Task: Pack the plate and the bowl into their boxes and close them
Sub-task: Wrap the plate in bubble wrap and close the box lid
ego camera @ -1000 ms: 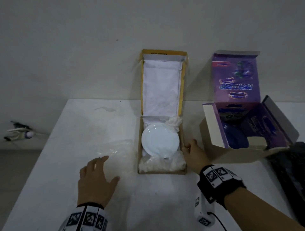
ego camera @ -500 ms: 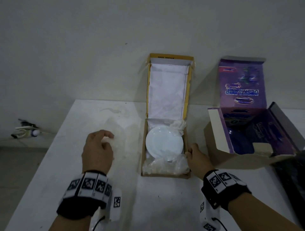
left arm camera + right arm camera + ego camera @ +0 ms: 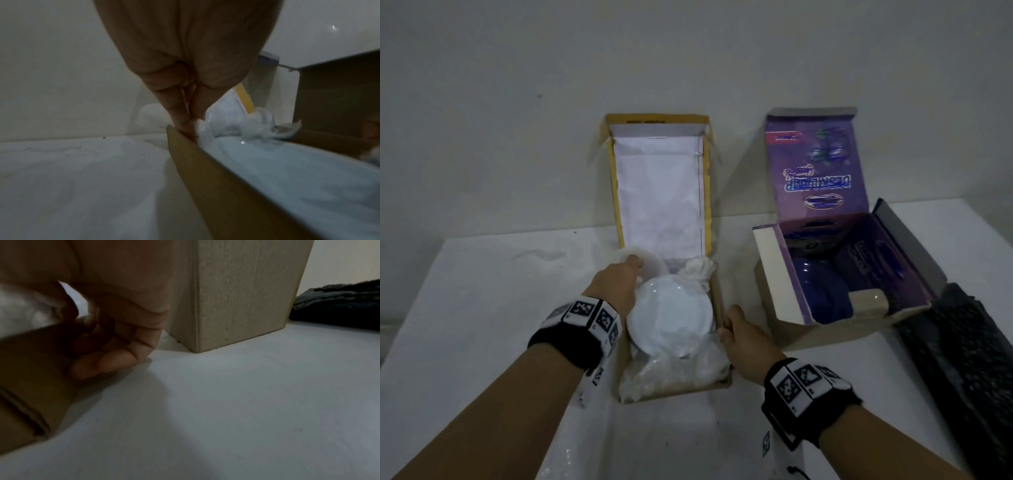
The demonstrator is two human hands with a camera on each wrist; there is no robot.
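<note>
Sitting in the brown box (image 3: 719, 301), the white plate (image 3: 671, 317) lies flat on crumpled clear wrap (image 3: 671, 375), with a knot of white wrap (image 3: 697, 274) at its far edge. Lid (image 3: 661, 185) stands upright against the wall, white-lined, yellow-edged.

Left hand (image 3: 616, 291) is at the box's far-left corner. Wrist view shows fingertips (image 3: 185, 125) pinched together, down inside the left wall against a bit of clear wrap (image 3: 205, 128). Looks like tucking padding in. Right hand (image 3: 743, 337) is against the outside of the right wall, thumb at the rim, fingers (image 3: 107, 360) curled on the cardboard, bracing it.

Blue bowl (image 3: 822, 294) is already in the purple box (image 3: 784, 274) to the right, flaps open. The two boxes are near each other, not touching. Dark mesh-like thing (image 3: 962, 359) lies on the table (image 3: 465, 308) at far right; can't tell what it is.

Step in hand, my read: seat the padding, then drop the lid.
- Push loose wrap below the rim all round, or the lid will spring back.
- Flatten the knot at the far edge; it sits right at the hinge.
- Keep the right hand bracing so the box doesn't slide.
- Don't press on the plate's centre; it sits on soft fill.

Writing: purple lid (image 3: 818, 164) has upside-down print, too blurred to read. Small dark mark (image 3: 645, 121) on the brown lid's top flap, illegible. Wrist bands (image 3: 585, 317) carry square black-and-white code tags.
</note>
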